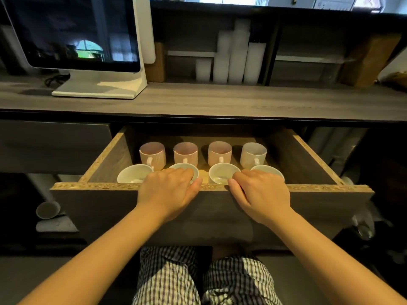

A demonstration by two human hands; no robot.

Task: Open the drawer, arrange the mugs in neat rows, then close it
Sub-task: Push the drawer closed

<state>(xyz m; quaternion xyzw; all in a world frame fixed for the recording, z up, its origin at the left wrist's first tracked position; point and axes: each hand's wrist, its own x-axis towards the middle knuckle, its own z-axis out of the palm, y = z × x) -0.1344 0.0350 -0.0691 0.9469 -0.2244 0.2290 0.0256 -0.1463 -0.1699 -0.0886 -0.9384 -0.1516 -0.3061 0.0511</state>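
Nearest, checked shorts point(167, 276) cover the knees just below the open drawer point(94, 186). The left hand point(169, 190) and right hand point(259, 194) grip the middle of its front panel side by side. The fingers point(187, 172) lie close together and curl over the raw top edge, with the thumbs along it. The fingertips are hidden inside, so I cannot tell whether they touch a cup.

The mugs point(221, 172) stand inside in two rows of four: low white ones just behind the panel, taller ones beyond with handles toward the person. Closing looks like the only step left.

The risks, as I judge them:
- A hard shove would jolt the mugs together, skewing the rows or chipping rims.
- Fingers left curled over the edge could be pinched between the panel and the tabletop point(198, 100) above.

That tabletop is grey wood grain and carries a white-framed monitor point(72, 31) at the left, its screen dark, with a cable beside the base. Behind it a dark shelf unit point(273, 51) holds stacks of white cups point(237, 53), probably plastic. The room is dim, with window light along the top.
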